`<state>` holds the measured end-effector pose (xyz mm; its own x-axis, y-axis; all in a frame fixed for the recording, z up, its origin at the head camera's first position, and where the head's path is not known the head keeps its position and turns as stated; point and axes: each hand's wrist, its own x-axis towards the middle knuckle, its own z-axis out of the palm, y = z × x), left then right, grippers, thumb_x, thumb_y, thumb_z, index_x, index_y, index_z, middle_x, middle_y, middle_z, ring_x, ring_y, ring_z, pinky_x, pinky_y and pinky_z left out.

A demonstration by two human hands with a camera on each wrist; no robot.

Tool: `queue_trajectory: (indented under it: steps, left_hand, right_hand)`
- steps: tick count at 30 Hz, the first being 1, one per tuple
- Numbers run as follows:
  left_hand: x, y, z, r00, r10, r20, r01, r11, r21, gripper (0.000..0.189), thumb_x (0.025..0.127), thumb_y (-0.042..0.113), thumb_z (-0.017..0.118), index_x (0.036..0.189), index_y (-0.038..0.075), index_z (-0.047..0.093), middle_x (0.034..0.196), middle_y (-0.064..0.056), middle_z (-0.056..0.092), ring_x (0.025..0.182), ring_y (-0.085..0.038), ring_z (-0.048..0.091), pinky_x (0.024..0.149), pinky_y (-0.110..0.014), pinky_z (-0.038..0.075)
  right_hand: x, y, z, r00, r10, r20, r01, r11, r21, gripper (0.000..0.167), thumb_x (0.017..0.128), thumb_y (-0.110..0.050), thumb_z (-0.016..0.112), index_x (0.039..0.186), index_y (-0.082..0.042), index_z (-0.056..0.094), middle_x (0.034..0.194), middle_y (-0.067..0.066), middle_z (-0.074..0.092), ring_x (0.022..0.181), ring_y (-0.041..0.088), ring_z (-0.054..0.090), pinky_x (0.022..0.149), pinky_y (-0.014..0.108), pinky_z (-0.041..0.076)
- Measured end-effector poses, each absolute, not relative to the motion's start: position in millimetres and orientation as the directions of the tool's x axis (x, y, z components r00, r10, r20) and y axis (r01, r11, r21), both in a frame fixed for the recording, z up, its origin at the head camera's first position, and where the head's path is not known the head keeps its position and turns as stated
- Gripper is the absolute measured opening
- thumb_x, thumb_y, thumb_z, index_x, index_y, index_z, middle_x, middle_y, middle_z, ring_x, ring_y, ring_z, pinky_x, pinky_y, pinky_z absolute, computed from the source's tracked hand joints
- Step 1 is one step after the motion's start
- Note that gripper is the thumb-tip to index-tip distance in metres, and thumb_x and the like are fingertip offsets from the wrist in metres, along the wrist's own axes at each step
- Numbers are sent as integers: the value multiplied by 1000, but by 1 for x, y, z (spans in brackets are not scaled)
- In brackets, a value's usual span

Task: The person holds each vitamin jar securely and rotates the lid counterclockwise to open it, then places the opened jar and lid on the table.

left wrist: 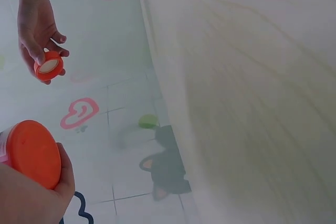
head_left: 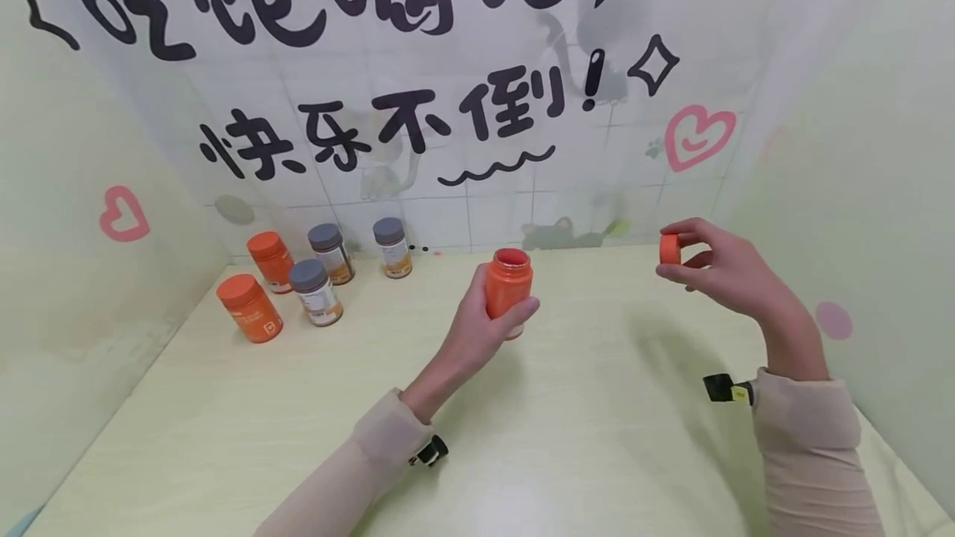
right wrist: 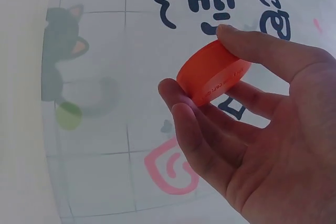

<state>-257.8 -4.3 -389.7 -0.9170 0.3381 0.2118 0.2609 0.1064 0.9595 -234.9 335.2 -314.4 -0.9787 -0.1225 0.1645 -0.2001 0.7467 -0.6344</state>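
My left hand (head_left: pixel 477 317) grips an orange bottle (head_left: pixel 509 284) around its body, above the table. The bottle's mouth is uncovered and faces up; in the left wrist view its round orange base (left wrist: pixel 35 153) shows. Well to the right, my right hand (head_left: pixel 727 268) pinches an orange screw cap (head_left: pixel 670 249) between thumb and fingers, apart from the bottle. The right wrist view has this cap (right wrist: pixel 212 74) tilted at the fingertips of the right hand (right wrist: pixel 278 124). The cap's pale inner side (left wrist: pixel 48 66) is visible in the left wrist view.
At the table's back left stand two capped orange bottles (head_left: pixel 249 309) and several clear bottles with grey caps (head_left: pixel 317 295). A wall (head_left: pixel 418 222) with black lettering and pink hearts rises behind the pale table (head_left: pixel 582 437). Each sleeve carries a small black wrist camera (head_left: pixel 719 388).
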Motion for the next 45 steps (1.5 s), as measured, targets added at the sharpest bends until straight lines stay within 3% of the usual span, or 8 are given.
queue_trajectory:
  steps: [6,13,17,21,28,34,36,45]
  left_hand:
    - [-267,5,-389,-900,399,173,229,96,969,54,99,28,63,146,20,37,132,-5,55,120,-24,54,93,-39,55]
    - [-279,18,-389,-876,451,174,217,44,975,55,100,27,63,146,20,33,133,-6,54,121,-23,52,95,-38,53]
    - [-287,30,-389,-879,448,160,216,74,974,58,97,30,68,145,22,35,133,-3,56,123,-22,54,97,-40,54]
    - [-298,42,-392,-882,442,165,237,112,965,60,94,33,73,142,25,39,133,1,58,122,-20,58,98,-44,56]
    - [-316,62,-399,-880,441,176,268,155,951,62,89,39,79,140,31,45,127,6,60,114,-19,61,90,-41,59]
    - [-331,80,-404,-882,453,130,257,229,939,64,87,40,81,141,29,47,124,6,62,112,-16,60,89,-36,58]
    - [-336,87,-406,-877,468,107,256,268,929,64,87,39,81,141,28,48,122,5,63,111,-14,59,88,-34,57]
    - [-351,120,-409,-867,498,33,240,358,902,68,86,29,83,145,27,49,125,2,63,112,-16,58,89,-34,55]
  right_hand:
    - [-235,345,-315,-990,-41,134,-116,775,-621,63,94,-42,73,144,-11,50,131,15,61,87,3,69,74,24,53]
    - [-236,348,-316,-991,-29,134,-106,780,-617,64,95,-43,71,143,-7,50,130,18,62,114,34,64,78,28,52]
    - [-237,350,-317,-991,-26,133,-103,785,-611,65,96,-42,71,144,-5,49,128,20,63,119,38,61,81,31,51]
    - [-237,355,-319,-991,9,135,-78,778,-624,68,95,-43,71,145,-5,47,131,20,61,120,37,60,78,28,51]
    - [-239,362,-320,-989,81,121,-18,757,-653,73,95,-48,70,150,-8,44,140,18,54,117,32,61,76,27,51]
    - [-242,367,-321,-990,87,112,-9,749,-663,74,95,-48,69,153,-10,42,143,19,53,94,-1,60,76,23,51]
    - [-243,368,-322,-990,88,113,-10,746,-666,74,95,-47,70,154,-10,42,143,20,53,92,-5,58,76,22,50]
    - [-244,370,-324,-986,106,128,-7,746,-666,71,96,-45,69,152,-9,44,139,17,54,100,5,61,74,22,51]
